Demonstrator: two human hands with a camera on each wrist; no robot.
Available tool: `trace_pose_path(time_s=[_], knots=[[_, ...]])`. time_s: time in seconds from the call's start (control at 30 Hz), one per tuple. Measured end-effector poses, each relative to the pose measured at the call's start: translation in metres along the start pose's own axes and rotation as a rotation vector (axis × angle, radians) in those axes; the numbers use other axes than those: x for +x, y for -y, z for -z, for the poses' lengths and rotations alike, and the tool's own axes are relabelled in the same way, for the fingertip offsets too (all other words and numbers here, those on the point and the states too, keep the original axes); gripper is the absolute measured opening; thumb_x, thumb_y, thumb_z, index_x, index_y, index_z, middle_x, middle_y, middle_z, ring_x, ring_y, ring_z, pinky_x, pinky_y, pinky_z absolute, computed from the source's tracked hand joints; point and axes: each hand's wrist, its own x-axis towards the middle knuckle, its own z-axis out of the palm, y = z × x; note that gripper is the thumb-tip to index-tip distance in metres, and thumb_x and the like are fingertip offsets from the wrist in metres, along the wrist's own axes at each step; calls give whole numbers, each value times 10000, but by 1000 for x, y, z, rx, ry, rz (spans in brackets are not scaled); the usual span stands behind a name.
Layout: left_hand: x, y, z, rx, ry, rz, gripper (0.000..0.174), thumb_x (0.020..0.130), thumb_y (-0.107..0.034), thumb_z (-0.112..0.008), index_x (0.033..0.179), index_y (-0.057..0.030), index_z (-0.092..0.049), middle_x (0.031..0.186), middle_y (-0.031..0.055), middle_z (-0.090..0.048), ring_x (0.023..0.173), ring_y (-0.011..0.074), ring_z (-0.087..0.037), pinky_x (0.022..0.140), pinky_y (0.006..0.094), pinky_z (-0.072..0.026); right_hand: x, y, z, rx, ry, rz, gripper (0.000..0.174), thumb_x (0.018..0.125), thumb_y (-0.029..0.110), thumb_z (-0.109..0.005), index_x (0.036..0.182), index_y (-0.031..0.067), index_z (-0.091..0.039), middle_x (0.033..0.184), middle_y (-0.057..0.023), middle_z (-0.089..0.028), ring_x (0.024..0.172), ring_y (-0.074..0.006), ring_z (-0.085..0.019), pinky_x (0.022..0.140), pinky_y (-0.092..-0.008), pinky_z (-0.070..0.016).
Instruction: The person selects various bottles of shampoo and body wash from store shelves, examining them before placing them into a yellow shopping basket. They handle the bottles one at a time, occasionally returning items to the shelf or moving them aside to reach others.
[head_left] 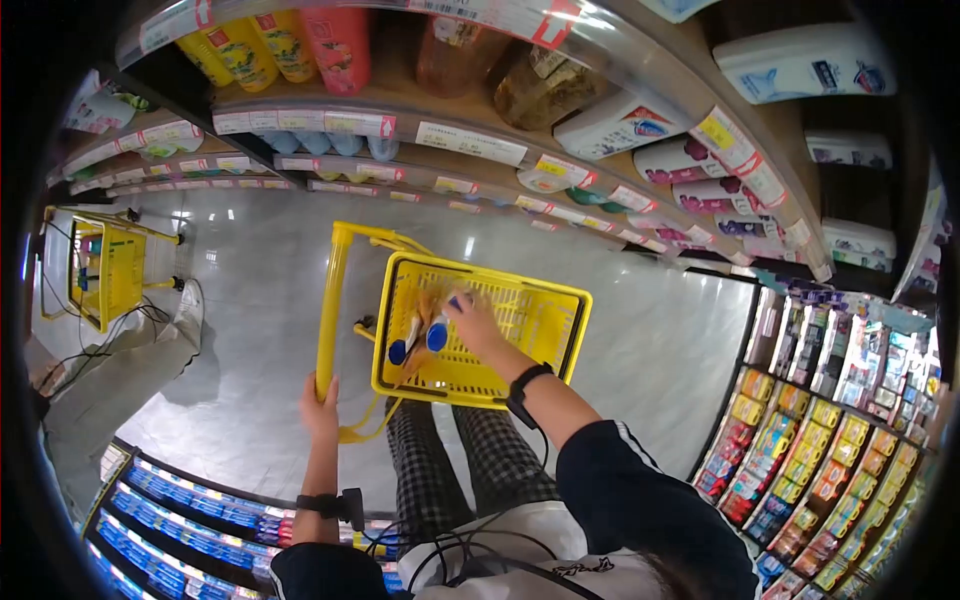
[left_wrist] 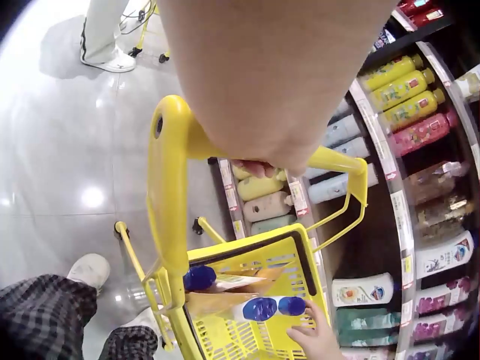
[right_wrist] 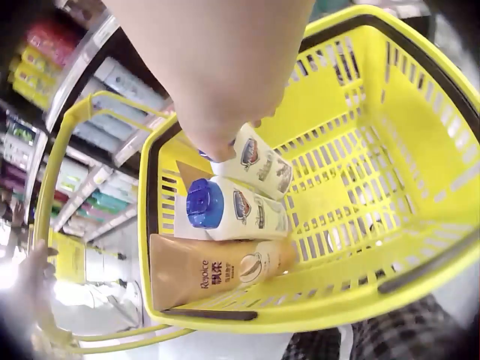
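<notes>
Holding the handle [head_left: 333,300], the left hand [head_left: 320,405] has its fingers curled round it. Bottles [right_wrist: 240,210] lie flat in the basket [head_left: 560,300], caps toward the handle. The right hand [head_left: 475,325] is right on top of them and touches one, but I cannot tell if its fingers grip.

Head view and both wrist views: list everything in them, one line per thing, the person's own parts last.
yellow plastic shopping basket: one, yellow, on a trolley in front of the person
yellow tubular trolley handle: one, yellow, left of the basket
white plastic bottles with blue caps: at least two, white, lying in the basket
tan plastic tube: one, tan, lying in the basket beside the bottles
shelf bottles: many, yellow, pink, white, on shelves along the aisle
second yellow trolley: one, yellow, far left on the floor
glossy grey floor: one, grey, the aisle
checked trousers: one pair, black and white, below the basket
left hand: one, grips the trolley handle
right hand: one, in the basket, touching a white bottle
</notes>
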Motion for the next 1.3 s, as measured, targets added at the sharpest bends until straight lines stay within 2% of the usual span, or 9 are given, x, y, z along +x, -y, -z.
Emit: trace_pose_path(time_s=[0.13,0.17,0.27,0.57,0.8,1.0,1.17,1.27,1.3], knots=[[-2,-9,-8,-239,-13,-18,379,754,-121,-688,1089,-52,-525,732,47,-561,620,107,-493,569,266,-429,30,-12,-6,-179,220,66,339,743,107,-542,1078,148,-552,1193,-128,-475,1054,-332,-486,812,-433,-444],[-4,-14,-7,-241,-27,65,510,708,-87,-718,1161,-47,-486,929,104,-578,810,183,-544,714,332,-451,38,-15,-4,-168,286,55,293,751,113,-531,1040,144,-562,1158,-115,-497,1038,-322,-497,785,-424,-454],[-19,-44,-24,395,-530,-354,582,680,-80,-723,1193,-20,-455,1136,164,-514,1051,293,-486,886,411,-384,41,-24,-4,-53,260,56,198,753,116,-527,945,129,-572,968,-99,-569,935,-282,-552,726,-404,-468],[-66,-169,-138,90,380,-666,810,586,-173,-766,1273,-19,-366,1265,195,-403,1188,366,-363,954,421,-332,-75,-42,146,420,27,-51,407,669,225,-676,1026,84,-539,907,-145,-590,853,-342,-572,715,-407,-466],[-103,-309,-46,-100,1043,-697,615,588,-252,-794,1090,-11,-533,952,142,-612,905,274,-587,804,348,-447,-230,-11,406,715,-371,-207,492,619,205,-776,1028,69,-538,888,-83,-608,804,-175,-605,734,-294,-487],[-199,-423,39,-279,1120,-837,595,635,-242,-776,1124,-10,-528,966,79,-618,887,157,-572,809,292,-445,-305,36,502,1381,-1130,31,749,678,77,-720,1292,34,-293,1191,-112,-454,1062,-222,-504,862,-339,-457],[-259,-460,74,-364,1168,-723,560,681,-237,-741,1140,-26,-499,900,56,-612,701,75,-583,469,193,-455,-345,57,494,1535,-959,179,616,796,-17,-575,1323,10,-260,1244,-108,-436,1148,-190,-446,955,-318,-360],[-283,-470,79,-286,1194,-776,556,689,-234,-731,1142,-27,-482,888,52,-610,701,87,-589,470,195,-458,-361,69,493,1603,-1071,142,588,794,-15,-580,1304,2,-288,1237,-98,-440,1123,-176,-458,947,-317,-365],[-296,-482,92,-81,1228,-671,600,698,-135,-710,1211,-6,-429,1046,59,-577,925,127,-564,824,284,-455,-367,70,491,1620,-1080,111,585,787,-9,-593,1293,2,-301,1227,-98,-449,1119,-174,-461,945,-316,-367]])
